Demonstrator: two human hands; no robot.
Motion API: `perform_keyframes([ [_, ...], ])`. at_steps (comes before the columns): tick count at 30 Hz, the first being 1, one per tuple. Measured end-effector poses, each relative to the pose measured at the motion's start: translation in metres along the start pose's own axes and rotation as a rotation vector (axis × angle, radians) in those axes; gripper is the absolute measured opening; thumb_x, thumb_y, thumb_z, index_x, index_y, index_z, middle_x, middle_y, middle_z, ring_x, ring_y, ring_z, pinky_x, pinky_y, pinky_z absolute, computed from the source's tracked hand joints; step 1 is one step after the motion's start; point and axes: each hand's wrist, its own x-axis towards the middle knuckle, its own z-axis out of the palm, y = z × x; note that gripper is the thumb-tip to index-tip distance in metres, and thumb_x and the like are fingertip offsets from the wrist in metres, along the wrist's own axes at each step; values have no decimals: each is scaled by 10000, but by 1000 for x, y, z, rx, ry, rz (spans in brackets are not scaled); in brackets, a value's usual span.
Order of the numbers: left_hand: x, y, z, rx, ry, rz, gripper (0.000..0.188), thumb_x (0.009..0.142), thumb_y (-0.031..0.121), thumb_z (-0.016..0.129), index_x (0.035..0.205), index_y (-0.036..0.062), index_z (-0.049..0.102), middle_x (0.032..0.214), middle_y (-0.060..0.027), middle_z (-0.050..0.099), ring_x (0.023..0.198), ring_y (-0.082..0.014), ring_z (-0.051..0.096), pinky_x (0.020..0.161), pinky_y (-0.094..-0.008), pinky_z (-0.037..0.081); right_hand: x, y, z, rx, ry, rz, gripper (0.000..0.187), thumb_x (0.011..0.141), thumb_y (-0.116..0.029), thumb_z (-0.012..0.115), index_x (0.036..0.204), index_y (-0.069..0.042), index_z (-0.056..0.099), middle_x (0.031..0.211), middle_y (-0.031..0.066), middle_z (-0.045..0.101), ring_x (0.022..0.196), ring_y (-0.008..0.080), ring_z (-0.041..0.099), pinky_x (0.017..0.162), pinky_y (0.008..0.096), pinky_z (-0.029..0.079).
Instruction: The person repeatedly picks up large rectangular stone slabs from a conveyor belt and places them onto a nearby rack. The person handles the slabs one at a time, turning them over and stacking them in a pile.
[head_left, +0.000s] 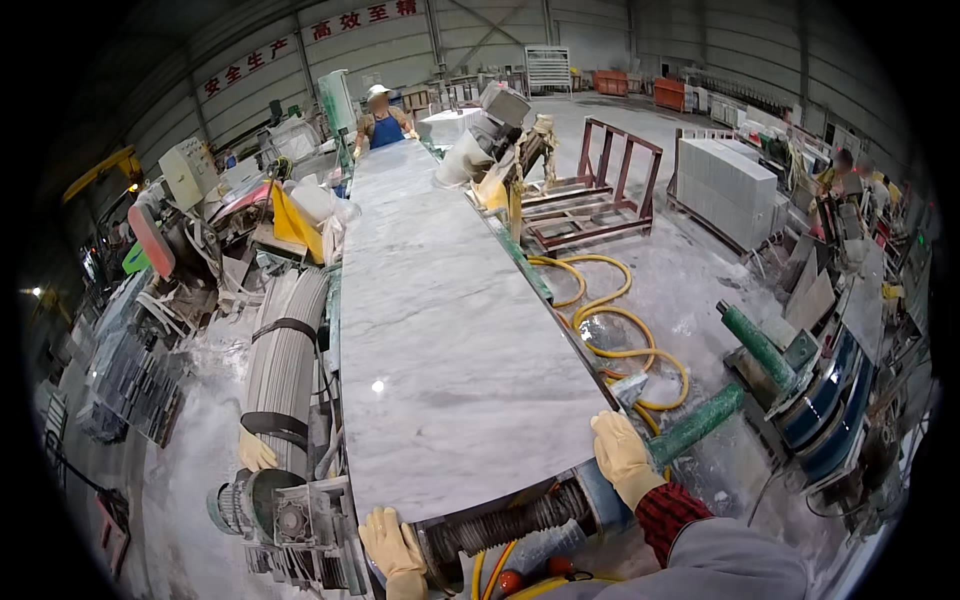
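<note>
A long grey-white veined stone slab (450, 330) stretches away from me along a machine bed. My left hand (395, 555), in a cream glove, is at the slab's near left corner, its fingers bent over the edge. At the near right corner my right hand (624, 458), gloved alike, grips the slab's edge. Both palms are hidden. Beneath the near edge shows a dark ribbed roller (510, 522). A person (382, 125) in a white hat and blue apron stands at the slab's far end, gloved hands close to its sides.
Left of the slab are an electric motor (240, 505), a pale ribbed bundle (285, 350) and a cream glove (257, 451). A yellow hose (640, 350) coils on the floor to the right, near a green cylinder (700, 422). Further off stand a red-brown rack (600, 190) and stacked pale blocks (725, 190).
</note>
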Motion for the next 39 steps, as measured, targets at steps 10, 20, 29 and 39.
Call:
perform_keyframes([
  [10, -11, -2, 7, -35, -13, -40, 476, 997, 163, 676, 1438, 15, 579, 1526, -280, 569, 1443, -472, 484, 1253, -638, 284, -9, 2, 3, 7, 1, -6, 388, 912, -55, 656, 1298, -15, 643, 1237, 234, 652, 1169, 457, 612, 1062, 537, 491],
  [20, -15, -2, 7, -9, -25, -68, 436, 997, 180, 680, 1396, 25, 596, 1524, -269, 579, 1437, -461, 493, 1267, -618, 280, -16, 3, 3, -20, -49, 22, 371, 950, -91, 656, 1312, -12, 640, 1320, 239, 656, 1233, 455, 613, 1137, 543, 474],
  [29, -18, -2, 6, -22, -19, -62, 460, 985, 177, 688, 1409, 24, 596, 1522, -263, 585, 1442, -456, 491, 1265, -616, 282, -14, -1, -3, 6, -74, 48, 364, 931, -80, 652, 1292, -35, 640, 1264, 206, 648, 1190, 449, 606, 1098, 517, 485],
  [39, -22, 1, 3, -30, 0, -63, 460, 988, 174, 682, 1414, 18, 603, 1525, -268, 579, 1450, -465, 483, 1268, -625, 273, -15, -6, -6, -14, -5, 10, 348, 913, -48, 653, 1261, -24, 647, 1283, 224, 647, 1170, 462, 606, 1049, 538, 495],
])
